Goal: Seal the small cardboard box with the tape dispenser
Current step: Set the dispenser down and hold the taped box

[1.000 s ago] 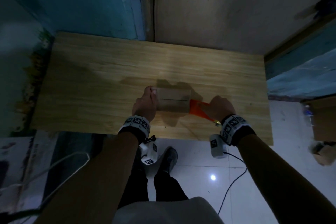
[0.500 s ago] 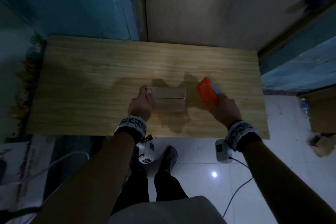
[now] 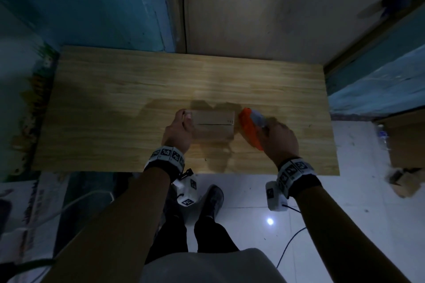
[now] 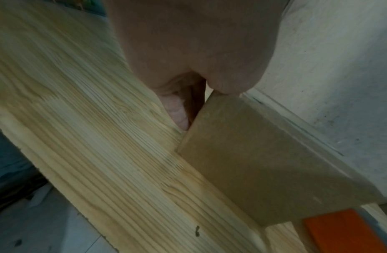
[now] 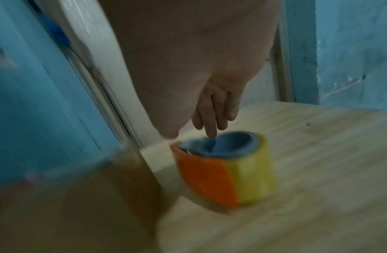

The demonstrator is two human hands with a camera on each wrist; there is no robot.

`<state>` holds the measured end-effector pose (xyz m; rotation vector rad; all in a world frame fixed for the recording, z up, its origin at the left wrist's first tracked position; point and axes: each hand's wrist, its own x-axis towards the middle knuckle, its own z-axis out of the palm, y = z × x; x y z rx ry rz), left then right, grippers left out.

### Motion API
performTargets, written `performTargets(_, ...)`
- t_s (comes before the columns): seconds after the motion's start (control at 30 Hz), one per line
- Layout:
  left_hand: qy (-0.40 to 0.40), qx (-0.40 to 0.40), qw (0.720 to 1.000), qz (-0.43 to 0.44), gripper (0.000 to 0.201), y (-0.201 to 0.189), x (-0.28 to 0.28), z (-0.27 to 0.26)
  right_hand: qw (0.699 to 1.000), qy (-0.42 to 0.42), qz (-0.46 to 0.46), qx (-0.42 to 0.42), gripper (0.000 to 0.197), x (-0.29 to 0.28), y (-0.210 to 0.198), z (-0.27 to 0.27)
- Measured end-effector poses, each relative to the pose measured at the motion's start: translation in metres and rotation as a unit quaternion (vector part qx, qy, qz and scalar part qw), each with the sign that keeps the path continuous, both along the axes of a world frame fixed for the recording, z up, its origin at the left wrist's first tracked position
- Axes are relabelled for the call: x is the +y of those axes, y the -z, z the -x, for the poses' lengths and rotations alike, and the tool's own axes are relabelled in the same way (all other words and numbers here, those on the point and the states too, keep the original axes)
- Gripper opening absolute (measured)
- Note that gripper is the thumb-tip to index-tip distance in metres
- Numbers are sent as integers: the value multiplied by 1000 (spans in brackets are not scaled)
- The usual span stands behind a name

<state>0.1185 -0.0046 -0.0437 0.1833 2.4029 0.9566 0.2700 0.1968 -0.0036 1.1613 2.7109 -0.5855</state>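
A small brown cardboard box [image 3: 213,125] lies on the wooden table [image 3: 115,99], a dark seam running along its top. My left hand [image 3: 184,122] grips the box's left end, and its fingers [image 4: 179,111] press that end face of the box [image 4: 264,171]. My right hand [image 3: 273,135] holds the orange tape dispenser [image 3: 249,128] close against the box's right end. In the right wrist view the dispenser [image 5: 220,171] is orange and yellow with a blue core that my fingers [image 5: 212,116] reach into. A pale strip of tape [image 5: 160,164] runs from it to the blurred box [image 5: 80,196].
The table stands against a pale wall [image 3: 276,18] with blue walls at both sides. On the tiled floor at the right are cardboard boxes [image 3: 404,140]. Cables [image 3: 289,243] trail on the floor by my legs, near the table's front edge.
My right hand lifted the dispenser up and away from the box's right end, then brought it back close to that end. My left hand stayed on the box's left end.
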Motion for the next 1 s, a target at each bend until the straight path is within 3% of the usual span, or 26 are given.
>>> performTargets(0.13, -21, -29, 999, -14, 41, -4, 1, 0, 985, 35, 102, 133, 33, -23, 1, 34)
performTargets(0.23, -25, -28, 999, -14, 41, -4, 3, 0, 971, 62, 190, 129, 86, -58, 14, 63)
performTargets(0.3, -32, -33, 999, -17, 42, -4, 3, 1, 963, 93, 220, 124, 103, -77, 27, 74)
performTargets(0.4, -41, -44, 998, -20, 42, -2, 2, 2, 947, 127, 246, 162, 96, -84, 41, 76)
performTargets(0.53, -60, -44, 997, -32, 41, 0, 2, -1, 870, 173, 391, 245, 97, -76, 54, 61)
performTargets(0.67, -78, -61, 994, -54, 52, 6, 4, -6, 848, 169, 424, 269, 53, -74, 59, 54)
performTargets(0.77, -75, -100, 990, -69, 58, 12, 7, -6, 817, 193, 468, 278, 48, -71, 56, 55)
performTargets(0.93, -108, -207, 966, -107, 69, 11, 7, -5, 819, 181, 473, 270, 72, -71, 57, 54)
performTargets(1.0, -84, -220, 967, -97, 71, 6, 6, -3, 817, 172, 478, 272, 59, -70, 58, 53)
